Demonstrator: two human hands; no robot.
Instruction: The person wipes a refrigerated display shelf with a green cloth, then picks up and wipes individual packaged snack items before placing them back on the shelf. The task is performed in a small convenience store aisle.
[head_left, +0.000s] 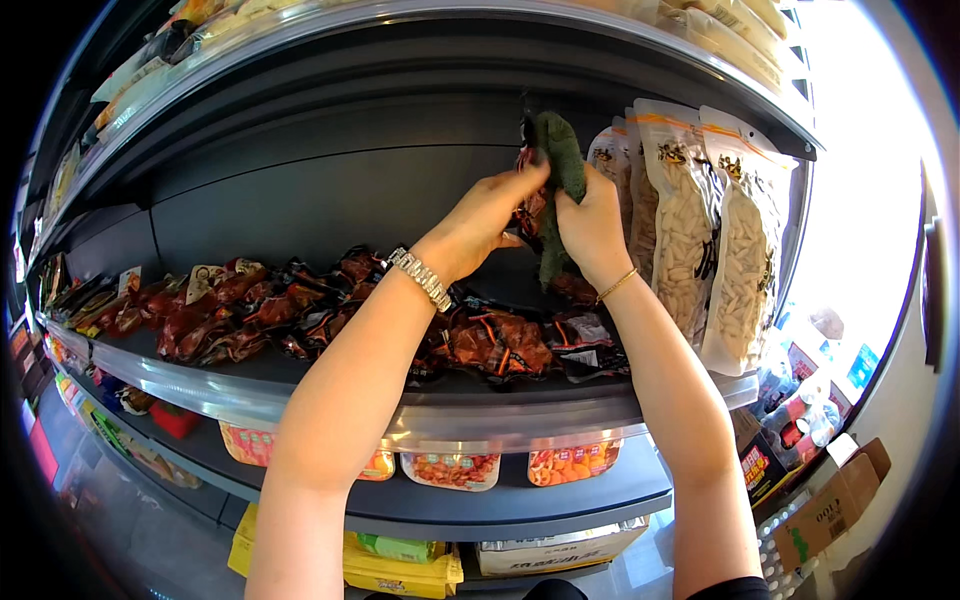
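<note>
Both hands are raised over a dark shelf. My left hand (499, 210), with a metal bracelet at its wrist, grips a vacuum-packed snack in a dark and red wrapper (529, 214). A dark green cloth (562, 161) is in my right hand (596, 221) and lies against the packet's right side. Below the hands, similar packets (499, 346) lie along the shelf's front. More reddish-brown packed snacks (225, 311) lie in a heap to the left of my left forearm.
Tall clear bags of pale snacks (686, 232) stand at the shelf's right. A clear plastic lip (517, 420) edges the shelf. Packed trays (450, 470) and a carton (559, 551) sit lower down. Another shelf edge (450, 11) runs overhead. A cardboard box (829, 517) stands at lower right.
</note>
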